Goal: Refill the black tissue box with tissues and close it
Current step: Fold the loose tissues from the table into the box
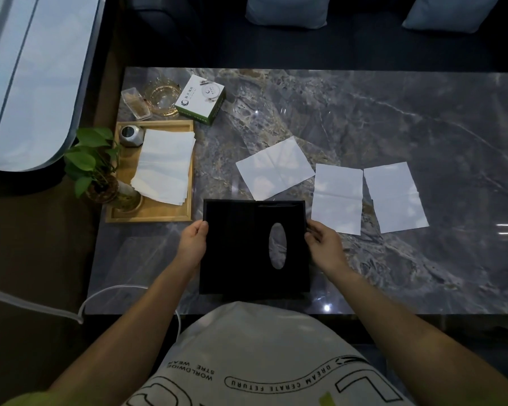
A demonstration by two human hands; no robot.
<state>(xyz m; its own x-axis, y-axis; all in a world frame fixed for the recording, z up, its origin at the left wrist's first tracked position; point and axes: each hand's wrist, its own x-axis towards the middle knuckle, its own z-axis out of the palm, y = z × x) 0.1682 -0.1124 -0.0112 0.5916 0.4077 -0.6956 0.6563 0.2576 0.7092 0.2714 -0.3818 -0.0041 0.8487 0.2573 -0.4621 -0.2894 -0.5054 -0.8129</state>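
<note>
While both arms reach forward, the left hand (192, 241) and right hand (323, 244) grip opposite sides of the matte black square tissue box (241, 253), oval slot up, at the near edge of the glossy grey marble worktop (393, 136).

A grey veined marble surface (393, 127) carries a light wooden rectangular tray (147, 217) along its left edge. In the tray's near left corner stands a green leafy plant (90, 159) in a clear glass vase (125, 199); a small silver faceted metal object (131, 136) sits at the tray's far end. At the far left corner of the surface stand a clear plastic box (136, 103), a round clear glass ashtray (162, 96) and a green-and-white cardboard box (201, 99), close together. A white cable (106, 291) curls off the near left corner. Two pale blue cushions (286, 10) lie beyond the far edge.
</note>
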